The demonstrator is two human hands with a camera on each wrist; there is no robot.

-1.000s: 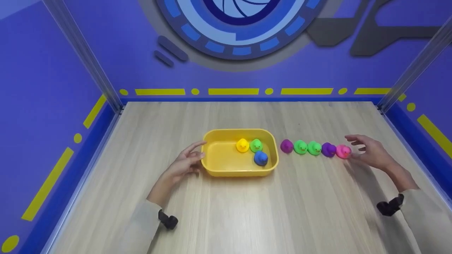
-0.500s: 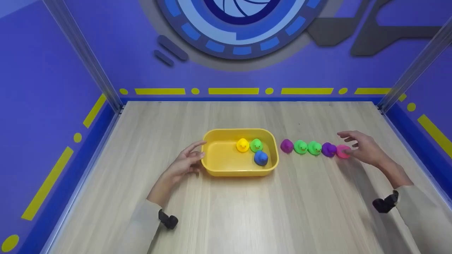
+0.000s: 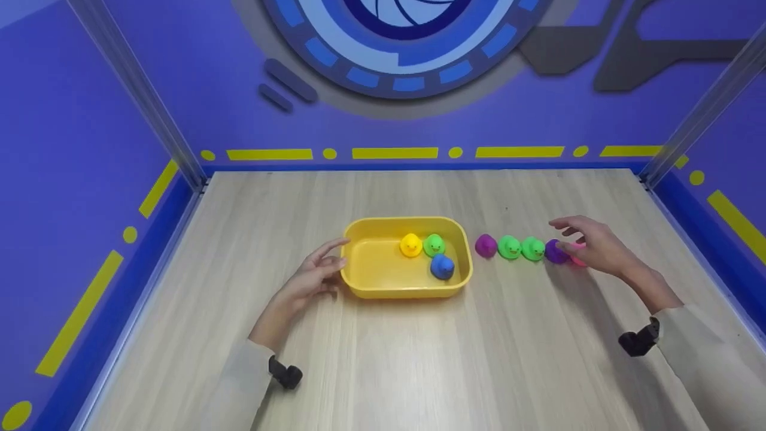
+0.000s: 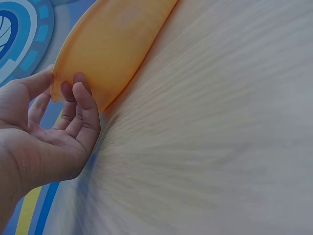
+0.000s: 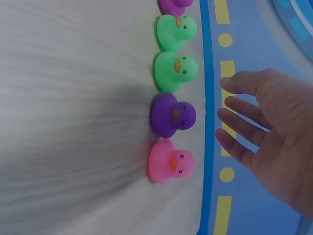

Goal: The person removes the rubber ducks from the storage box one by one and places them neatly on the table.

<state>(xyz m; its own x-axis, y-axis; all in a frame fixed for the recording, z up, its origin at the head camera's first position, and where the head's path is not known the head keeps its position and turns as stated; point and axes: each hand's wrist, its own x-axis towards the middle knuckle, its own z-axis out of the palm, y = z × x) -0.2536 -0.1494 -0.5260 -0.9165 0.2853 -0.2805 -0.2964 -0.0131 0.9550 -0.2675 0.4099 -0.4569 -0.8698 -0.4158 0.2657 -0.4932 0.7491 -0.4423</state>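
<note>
Against the left end of a yellow plastic tub [image 3: 383, 287] rests my left hand [image 3: 308, 278], its loosely bent fingers touching the rim and outer wall, also in the left wrist view. Three rubber ducks lie inside the tub: yellow [image 3: 411, 246], green [image 3: 434, 245] and blue [image 3: 443, 267]. A row of ducks runs right of it: magenta [image 3: 486, 246], two green ones [image 3: 509, 247], dark purple [image 3: 555, 251] and pink [image 3: 578, 256]. Over the row's right end hovers my right hand [image 3: 601, 246], holding nothing. It partly covers the purple and pink ducks in the head view.
The wooden table [image 3: 383, 359] meets a blue printed wall [image 3: 209, 120] at the back, with side walls left and right. Both forearms come in from the front, each with a dark camera [image 3: 285, 374] at the wrist.
My right hand has moved left, from beside the pink duck to above the pink and purple ones. My left hand, the tub and the ducks stay put.
</note>
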